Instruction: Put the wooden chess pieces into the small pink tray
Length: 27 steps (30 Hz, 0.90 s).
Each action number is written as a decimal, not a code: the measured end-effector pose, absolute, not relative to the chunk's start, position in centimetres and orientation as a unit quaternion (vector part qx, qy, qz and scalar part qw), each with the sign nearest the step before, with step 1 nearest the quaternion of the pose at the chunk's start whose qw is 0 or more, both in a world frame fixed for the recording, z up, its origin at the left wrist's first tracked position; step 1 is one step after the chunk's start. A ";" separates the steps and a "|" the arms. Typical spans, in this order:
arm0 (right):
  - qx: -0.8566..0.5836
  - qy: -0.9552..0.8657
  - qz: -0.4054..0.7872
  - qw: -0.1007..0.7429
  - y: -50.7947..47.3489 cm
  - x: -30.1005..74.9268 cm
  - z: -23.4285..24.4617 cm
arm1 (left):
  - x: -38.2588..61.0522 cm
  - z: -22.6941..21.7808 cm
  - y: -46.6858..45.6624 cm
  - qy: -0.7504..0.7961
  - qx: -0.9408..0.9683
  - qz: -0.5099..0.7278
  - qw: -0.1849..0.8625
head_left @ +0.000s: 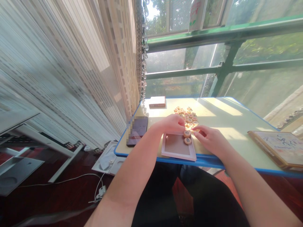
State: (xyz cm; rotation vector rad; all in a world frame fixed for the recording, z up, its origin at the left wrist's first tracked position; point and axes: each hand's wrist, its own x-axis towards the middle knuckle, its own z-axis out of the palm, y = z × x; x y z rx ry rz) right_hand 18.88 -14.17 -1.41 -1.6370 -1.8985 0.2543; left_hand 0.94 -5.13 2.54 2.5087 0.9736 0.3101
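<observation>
A shallow pink-rimmed box lies at the near edge of the pale table. Two round wooden game pieces sit in its top right corner. A heap of several more pieces lies just beyond the box. My left hand rests at the box's far edge, fingers curled down by the upper piece. My right hand is beside the box on the right, fingertips pinched together toward the two pieces. Whether either hand holds a piece I cannot make out.
A dark phone lies on the table's left side. A small flat box sits at the far edge by the window. A framed board lies at the right. Blinds hang on the left; cables and a white stand are on the floor.
</observation>
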 end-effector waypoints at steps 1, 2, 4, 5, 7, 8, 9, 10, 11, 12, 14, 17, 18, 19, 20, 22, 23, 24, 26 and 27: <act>-0.619 -0.718 0.094 0.303 -14.1 18.8 -1.4 | 1.0 2.5 -5.0 0.357 0.904 0.128 0.195; -0.622 -0.719 0.089 0.296 -14.0 18.7 -1.4 | 1.0 2.4 -5.0 0.366 0.903 0.149 0.167; -0.630 -0.725 0.067 0.271 -13.4 18.5 -0.8 | 1.1 2.4 -4.8 0.382 0.899 0.187 0.102; -0.634 -0.728 0.050 0.254 -13.0 18.5 -0.3 | 1.1 2.4 -4.8 0.387 0.897 0.198 0.075; -0.641 -0.736 0.020 0.217 -11.7 18.3 1.1 | 1.1 2.4 -4.6 0.390 0.897 0.202 0.049; -0.639 -0.743 0.020 0.197 -10.8 18.2 2.0 | 1.1 2.4 -4.5 0.390 0.898 0.199 0.047; -0.636 -0.751 0.035 0.175 -9.9 18.2 2.7 | 1.0 2.4 -4.4 0.392 0.897 0.197 0.051; -0.627 -0.761 0.055 0.158 -9.0 18.1 3.4 | 1.0 2.3 -4.3 0.395 0.896 0.195 0.056; -0.626 -0.762 0.054 0.158 -8.1 18.0 3.9 | 0.9 2.3 -4.1 0.401 0.894 0.191 0.058; -0.628 -0.760 0.041 0.162 -7.3 17.9 4.1 | 0.9 2.2 -4.0 0.408 0.891 0.189 0.055; -0.625 -0.760 0.016 0.177 -5.9 17.8 3.7 | 0.8 2.1 -3.7 0.427 0.883 0.189 0.043; -0.623 -0.748 -0.011 0.230 -4.9 18.1 1.9 | 0.6 1.9 -3.3 0.444 0.874 0.196 0.022; -0.623 -0.755 -0.001 0.205 -4.8 18.2 1.3 | 0.5 1.9 -3.2 0.449 0.871 0.198 0.016; -0.625 -0.755 0.004 0.198 -4.8 18.4 0.8 | 0.5 1.9 -3.1 0.456 0.868 0.196 0.012; -0.627 -0.754 0.006 0.193 -4.8 18.5 0.4 | 0.4 1.8 -3.0 0.463 0.865 0.192 0.009; -0.628 -0.757 0.011 0.178 -5.0 18.6 0.3 | 0.3 1.7 -2.8 0.480 0.860 0.175 0.010; -0.628 -0.759 0.014 0.171 -5.1 18.6 0.4 | 0.2 1.7 -2.7 0.486 0.858 0.166 0.012; -0.627 -0.762 0.019 0.161 -5.2 18.5 0.6 | 0.2 1.7 -2.7 0.488 0.858 0.159 0.015; -0.627 -0.765 0.035 0.142 -5.3 18.3 0.9 | 0.2 1.6 -2.5 0.487 0.859 0.154 0.021; -0.627 -0.766 0.044 0.135 -5.4 18.1 1.1 | 0.2 1.5 -2.5 0.483 0.861 0.155 0.025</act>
